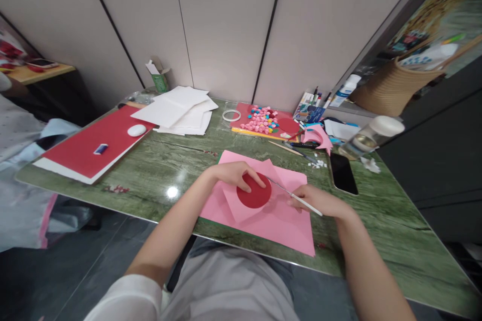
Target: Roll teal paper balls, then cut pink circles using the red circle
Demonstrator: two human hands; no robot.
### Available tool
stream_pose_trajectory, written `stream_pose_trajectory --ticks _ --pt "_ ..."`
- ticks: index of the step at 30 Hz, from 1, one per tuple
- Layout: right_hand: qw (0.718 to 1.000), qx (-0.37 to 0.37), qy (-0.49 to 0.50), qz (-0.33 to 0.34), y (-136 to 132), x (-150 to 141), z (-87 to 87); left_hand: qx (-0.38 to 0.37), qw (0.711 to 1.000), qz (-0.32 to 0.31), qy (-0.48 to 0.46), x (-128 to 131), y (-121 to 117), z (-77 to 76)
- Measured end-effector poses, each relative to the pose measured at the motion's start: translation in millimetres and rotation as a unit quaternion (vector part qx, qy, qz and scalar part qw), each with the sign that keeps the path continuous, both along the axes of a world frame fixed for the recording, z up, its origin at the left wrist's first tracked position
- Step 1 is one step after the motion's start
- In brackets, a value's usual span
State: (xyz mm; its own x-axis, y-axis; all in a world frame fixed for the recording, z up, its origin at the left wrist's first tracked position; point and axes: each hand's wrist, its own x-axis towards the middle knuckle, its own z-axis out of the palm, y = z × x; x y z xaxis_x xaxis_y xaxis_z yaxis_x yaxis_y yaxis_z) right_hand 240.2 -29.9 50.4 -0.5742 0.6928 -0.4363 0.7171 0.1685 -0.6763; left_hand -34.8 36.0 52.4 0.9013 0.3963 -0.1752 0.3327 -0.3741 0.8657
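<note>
My left hand (237,174) lies with its fingers pressed flat on a red paper circle (255,196). The circle sits on a smaller pink sheet (246,210), which lies on a larger pink sheet (286,225) on the green marble-look table (169,165). My right hand (318,201) is closed on a thin white pencil-like tool (297,196). Its tip rests at the circle's upper right edge.
A red board (86,148) with a white mouse (136,130) and white paper sheets (181,110) lie at the back left. A tape ring (231,115), a red tray of coloured beads (263,120), pens (314,100), a black phone (343,173) and a bottle (371,135) stand behind and right.
</note>
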Motion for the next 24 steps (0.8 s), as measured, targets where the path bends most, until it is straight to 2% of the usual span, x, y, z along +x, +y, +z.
stream_pose_trajectory --ticks 11,24 --pt "1.000 0.024 -0.008 0.006 -0.8 -4.7 -1.8 0.001 1.000 -0.004 0.000 1.1 0.9 -5.0" --pt "1.000 0.011 0.000 0.013 0.0 -4.4 -2.4 0.003 1.000 -0.012 -0.008 1.1 0.4 -3.8"
